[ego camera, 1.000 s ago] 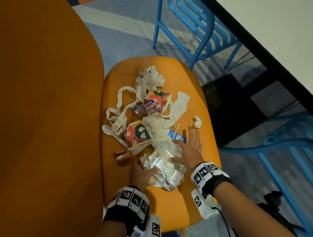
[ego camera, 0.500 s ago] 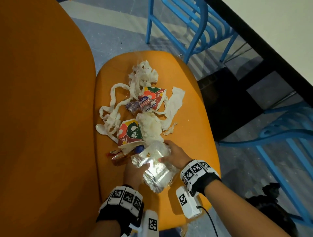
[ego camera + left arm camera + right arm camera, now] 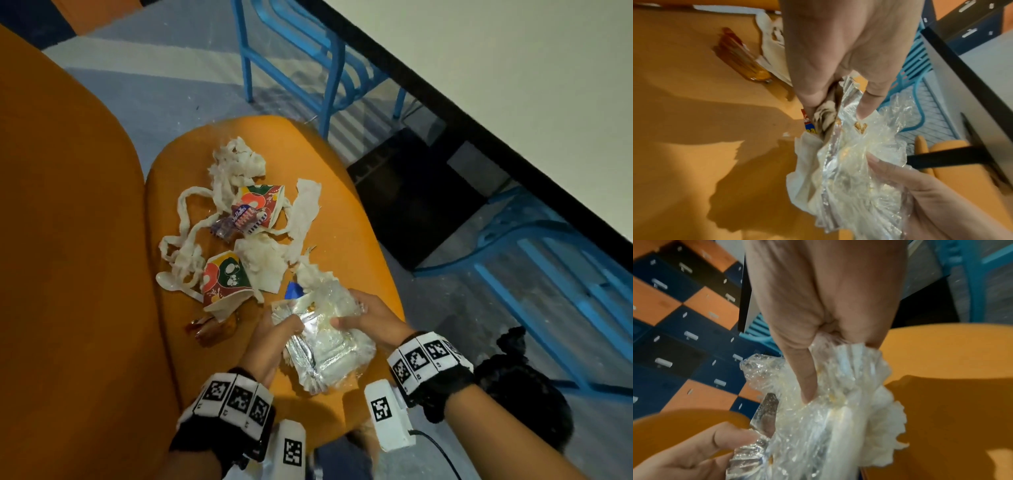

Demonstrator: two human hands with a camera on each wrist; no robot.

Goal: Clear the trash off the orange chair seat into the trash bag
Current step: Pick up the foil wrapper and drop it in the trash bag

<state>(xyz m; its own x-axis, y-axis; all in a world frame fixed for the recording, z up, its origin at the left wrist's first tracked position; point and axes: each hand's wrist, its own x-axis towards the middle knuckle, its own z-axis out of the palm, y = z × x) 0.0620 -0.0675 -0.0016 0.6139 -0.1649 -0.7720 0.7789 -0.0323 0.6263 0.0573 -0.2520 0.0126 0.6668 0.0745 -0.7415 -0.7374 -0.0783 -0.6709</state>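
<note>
Both hands hold a crumpled bundle of foil and clear plastic wrap just above the near part of the orange chair seat. My left hand pinches its left edge, thumb on top. My right hand grips its right side, with white tissue bunched in the same grasp. Farther back on the seat lie twisted tissue strips, two crushed paper cups, a candy wrapper, a white plastic spoon and an amber wrapper. A black trash bag sits on the floor at right.
The tall orange chair back fills the left. Blue chairs stand beyond and to the right, beside a white table with a black edge. A black box is under the table. Grey floor lies between seat and bag.
My right hand went from flat on the seat to gripping the bundle. Both hands gathered the foil, plastic and tissue and lifted it slightly toward the seat's near edge.
</note>
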